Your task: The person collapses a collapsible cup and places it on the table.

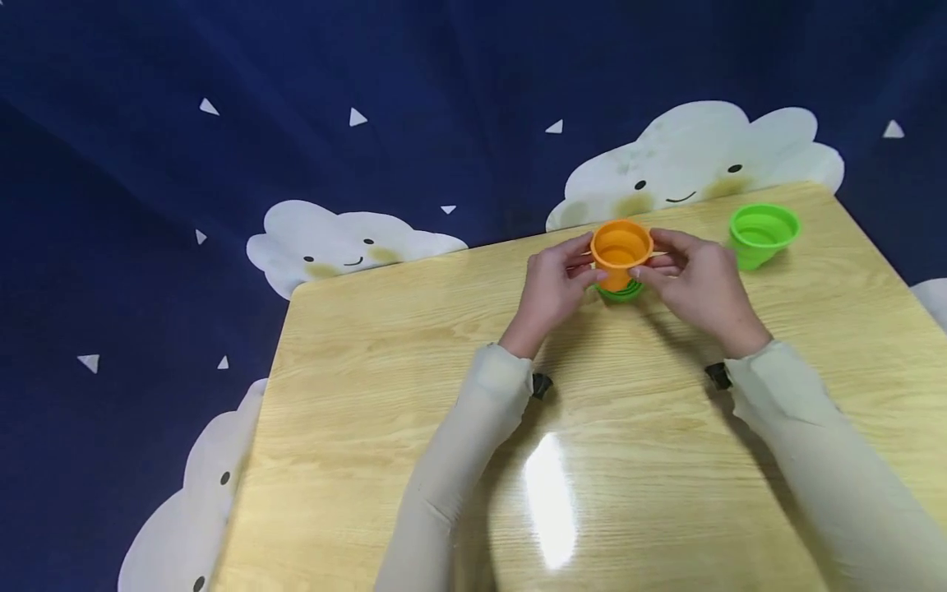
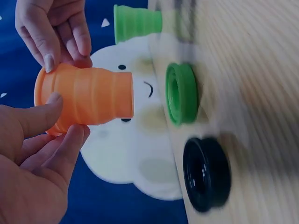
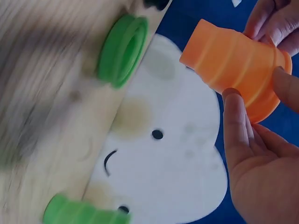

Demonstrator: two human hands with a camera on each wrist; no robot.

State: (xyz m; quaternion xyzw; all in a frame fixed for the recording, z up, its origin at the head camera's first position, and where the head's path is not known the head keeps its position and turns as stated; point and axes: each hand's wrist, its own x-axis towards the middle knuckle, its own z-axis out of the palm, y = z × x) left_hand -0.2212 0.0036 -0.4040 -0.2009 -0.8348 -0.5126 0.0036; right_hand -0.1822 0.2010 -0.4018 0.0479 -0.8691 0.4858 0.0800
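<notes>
An orange ribbed collapsible cup (image 1: 616,276), drawn out to its full height, is held up over the table with its wide mouth on top. My left hand (image 1: 553,285) pinches its rim and side from the left, thumb in front. From the right, my right hand (image 1: 699,284) grips the same rim between thumb and fingers. Beneath the cup sits a green collapsible cup (image 2: 181,94), folded flat into a ring on the table. A folded black one (image 2: 207,175) lies beside it in the left wrist view; in the head view my left hand hides it.
An extended green cup (image 1: 762,234) stands upright near the table's far right, past my right hand. The wooden table (image 1: 385,395) ends at a dark blue cloth (image 1: 444,99) printed with white clouds. Light glares on the near tabletop.
</notes>
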